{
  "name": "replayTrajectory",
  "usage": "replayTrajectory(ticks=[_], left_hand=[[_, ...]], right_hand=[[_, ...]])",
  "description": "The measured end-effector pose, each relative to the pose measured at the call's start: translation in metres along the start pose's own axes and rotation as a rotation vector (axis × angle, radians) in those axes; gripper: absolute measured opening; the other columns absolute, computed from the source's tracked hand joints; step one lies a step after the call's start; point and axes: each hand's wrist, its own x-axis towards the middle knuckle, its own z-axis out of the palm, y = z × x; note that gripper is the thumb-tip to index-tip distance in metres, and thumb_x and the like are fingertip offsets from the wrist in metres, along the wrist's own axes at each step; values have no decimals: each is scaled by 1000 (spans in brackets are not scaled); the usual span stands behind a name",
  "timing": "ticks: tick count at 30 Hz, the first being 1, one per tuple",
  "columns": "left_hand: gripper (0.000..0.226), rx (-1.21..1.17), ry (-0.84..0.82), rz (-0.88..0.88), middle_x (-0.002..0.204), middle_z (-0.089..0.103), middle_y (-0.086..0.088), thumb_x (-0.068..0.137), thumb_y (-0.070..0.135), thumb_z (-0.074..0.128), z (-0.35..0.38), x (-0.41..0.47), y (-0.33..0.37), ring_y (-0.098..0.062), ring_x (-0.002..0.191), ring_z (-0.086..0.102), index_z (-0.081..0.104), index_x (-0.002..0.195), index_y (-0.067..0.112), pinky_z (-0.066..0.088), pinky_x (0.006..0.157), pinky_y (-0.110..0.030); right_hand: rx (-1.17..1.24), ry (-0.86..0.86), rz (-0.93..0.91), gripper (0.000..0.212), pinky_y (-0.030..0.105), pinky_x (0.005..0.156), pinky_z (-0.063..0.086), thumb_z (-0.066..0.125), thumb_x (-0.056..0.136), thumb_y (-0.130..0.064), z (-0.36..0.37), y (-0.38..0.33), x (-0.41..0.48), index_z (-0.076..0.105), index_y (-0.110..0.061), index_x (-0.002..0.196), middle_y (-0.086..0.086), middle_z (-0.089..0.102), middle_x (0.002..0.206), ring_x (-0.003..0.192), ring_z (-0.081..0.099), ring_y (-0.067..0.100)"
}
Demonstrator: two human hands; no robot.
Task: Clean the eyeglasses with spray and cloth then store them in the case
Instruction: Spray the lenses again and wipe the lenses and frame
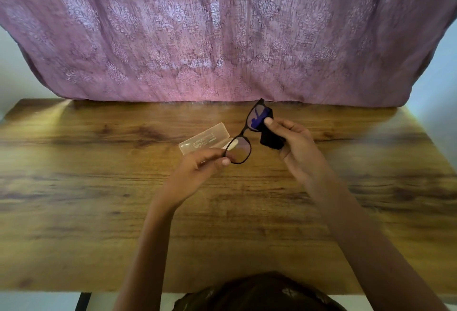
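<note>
Black-framed eyeglasses [243,135] are held tilted above the wooden table [99,187]. My left hand [197,172] pinches the nearer lens rim between thumb and fingers. My right hand [294,142] pinches a dark cloth [270,140] around the farther lens, thumb on the front side. A translucent glasses case [201,141] lies closed on the table just behind my left hand. A small white object shows between the case and the glasses, mostly hidden. No spray bottle is clearly visible.
A pink patterned curtain [222,33] hangs along the table's far edge. The table's near edge runs just in front of my body, with a dark metal leg [82,300] at the lower left.
</note>
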Motion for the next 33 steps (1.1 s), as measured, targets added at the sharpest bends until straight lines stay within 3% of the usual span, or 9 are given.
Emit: replayTrajectory(ticks=[5,8,12,15,18,24,28,31,33], left_hand=[[21,-34,-20,21,111,71,10,86,39,64,2,2,2,-6,108,63,72,105,34,46,86,-12],[18,-72,113,49,104,73,11,85,32,63,4,4,1,-4,101,65,75,99,28,46,83,-11],[19,-225,271,40,107,73,8,84,37,62,12,5,1,-7,109,63,77,93,29,47,87,-14],[26,-342,316,-4,111,73,1,81,44,65,18,9,4,-14,116,61,77,95,25,43,100,-32],[25,-406,346,-38,108,74,1,78,42,70,25,14,7,-14,114,63,78,93,23,40,104,-40],[30,-488,384,-60,113,71,-11,94,21,59,33,23,7,-23,113,64,69,108,-4,47,98,-38],[28,-506,401,-102,108,71,-18,93,19,60,40,24,12,-31,104,66,69,109,-1,54,86,-37],[29,-502,406,-121,107,69,-23,92,22,61,44,24,12,-39,105,64,70,109,1,51,90,-46],[29,-499,418,-132,104,70,-23,91,25,62,45,25,12,-40,103,65,71,106,2,51,90,-49]], right_hand=[[97,60,69,17,14,48,46,67,87,-13,1,-5,4,69,-2,100,2,72,86,67,66,5],[119,74,101,18,14,48,47,70,83,-16,-1,-7,6,71,-4,97,4,73,86,71,64,9],[66,-6,101,28,17,58,50,69,76,-28,-6,-3,5,73,-11,97,4,73,93,78,64,10],[29,-41,109,32,21,65,56,70,75,-26,-6,8,-1,71,-9,102,3,74,91,84,69,13],[-40,-48,124,48,32,79,58,73,73,-26,0,20,-8,64,-5,115,9,73,104,96,69,19],[-95,-49,124,39,35,83,55,76,72,-26,16,34,-17,64,-7,104,9,75,100,96,71,18],[-104,-87,119,40,28,79,57,75,79,-23,23,39,-21,66,-7,115,9,75,103,98,71,18],[-159,-92,104,31,31,81,56,73,84,-27,24,42,-21,70,-10,110,6,75,102,98,71,18],[-199,-92,99,27,22,73,53,72,85,-30,25,42,-21,71,-11,105,2,75,97,94,71,13]])
